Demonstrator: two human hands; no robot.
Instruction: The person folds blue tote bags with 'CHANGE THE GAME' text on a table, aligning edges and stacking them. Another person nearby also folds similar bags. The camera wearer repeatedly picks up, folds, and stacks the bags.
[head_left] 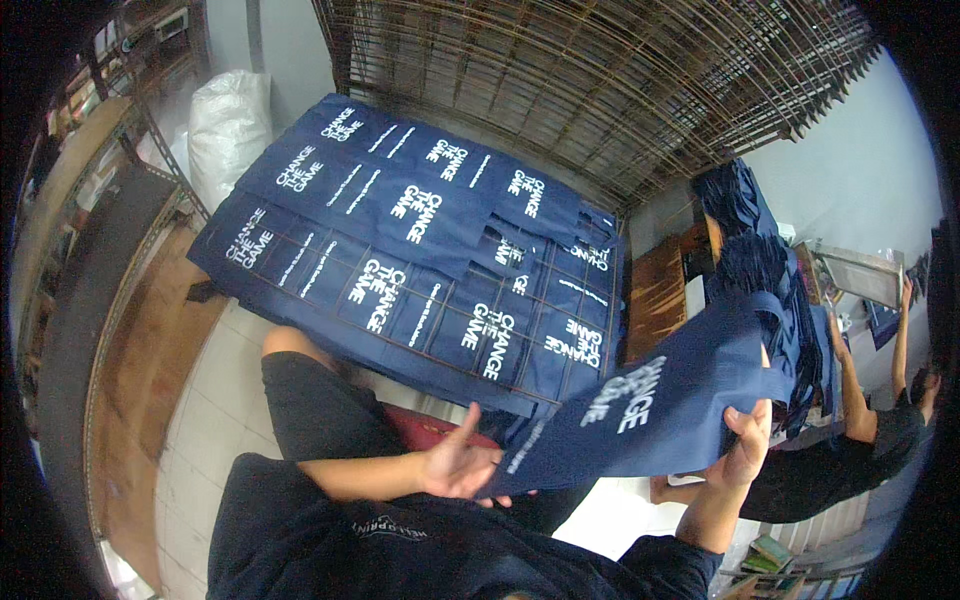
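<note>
Hands hold one dark blue bag [650, 410] with white print, just beside the wire rack [420, 250]. Left hand [462, 462] is half open under the bag's lower corner; right hand [745, 445] is closed on its far edge. About ten same bags [390, 200] lie flat on the rack. More bags [750, 260] are piled right of it.

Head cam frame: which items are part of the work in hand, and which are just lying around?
In hand:
- navy printed bag, held by both hands
- left hand, under its lower corner
- right hand, grip on its right edge
- navy printed bags laid out on wire rack
- pile of navy bags

Lying about:
- stacked wire racks
- white sack
- another person at right
</note>
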